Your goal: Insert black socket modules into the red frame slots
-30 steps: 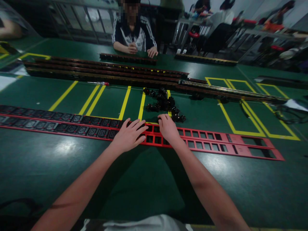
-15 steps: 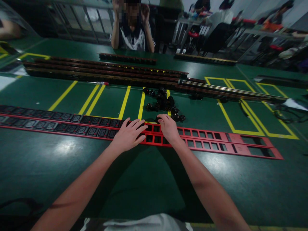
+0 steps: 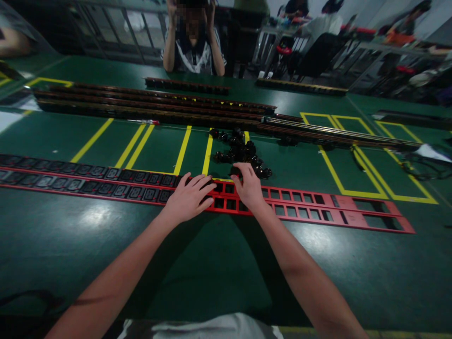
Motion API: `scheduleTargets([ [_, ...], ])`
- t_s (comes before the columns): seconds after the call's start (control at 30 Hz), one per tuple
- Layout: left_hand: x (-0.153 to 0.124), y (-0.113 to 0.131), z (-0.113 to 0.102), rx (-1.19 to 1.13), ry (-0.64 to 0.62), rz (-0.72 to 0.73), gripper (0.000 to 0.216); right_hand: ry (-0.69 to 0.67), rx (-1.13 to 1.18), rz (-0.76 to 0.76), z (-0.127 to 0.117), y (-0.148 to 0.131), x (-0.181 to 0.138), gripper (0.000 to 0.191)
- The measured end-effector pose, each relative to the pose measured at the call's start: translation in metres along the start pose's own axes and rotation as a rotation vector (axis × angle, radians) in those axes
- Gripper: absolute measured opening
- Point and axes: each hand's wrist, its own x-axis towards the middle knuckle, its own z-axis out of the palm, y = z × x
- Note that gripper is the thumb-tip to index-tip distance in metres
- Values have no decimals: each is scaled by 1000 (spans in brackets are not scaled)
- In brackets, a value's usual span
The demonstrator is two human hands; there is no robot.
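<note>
Two long red panel strips point(image 3: 303, 198) lie side by side across the table, with rows of square openings. Black power sockets point(image 3: 121, 190) fill the openings on the left; those to the right of my hands are bare. My left hand point(image 3: 189, 197) rests on the strips with fingers spread, at the end of the filled rows. Just above the strips, my right hand point(image 3: 248, 186) pinches a black socket point(image 3: 236, 172) between thumb and fingers. Close behind it lies a loose pile of black sockets point(image 3: 242, 149).
Long dark rails point(image 3: 155, 106) lie stacked across the table behind the pile. A red-handled screwdriver point(image 3: 151, 122) lies in front of them. Yellow tape point(image 3: 342, 181) marks the green tabletop point(image 3: 219, 263). Opposite sits a person point(image 3: 193, 52) with raised hands.
My right hand has shifted slightly up and away from the strips, and the black socket in its fingers now shows more clearly. My left hand has stayed in place.
</note>
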Motion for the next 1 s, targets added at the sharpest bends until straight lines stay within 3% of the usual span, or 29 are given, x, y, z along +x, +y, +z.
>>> scheduleTargets([
  [0.3,0,1,-2,4,-10,0,46,46,-48,-18,1,-1,-2,20],
  [0.63,1,2,-6,14,-8,24,38,-224,95,-193,-3,-8,-3,28],
  [0.8,1,2,-7,0,-24,33,35,-384,86,-176,-2,-8,-4,38],
  [1.0,1,1,-6,26,-35,35,37,-412,30,-164,-2,-9,-4,33],
])
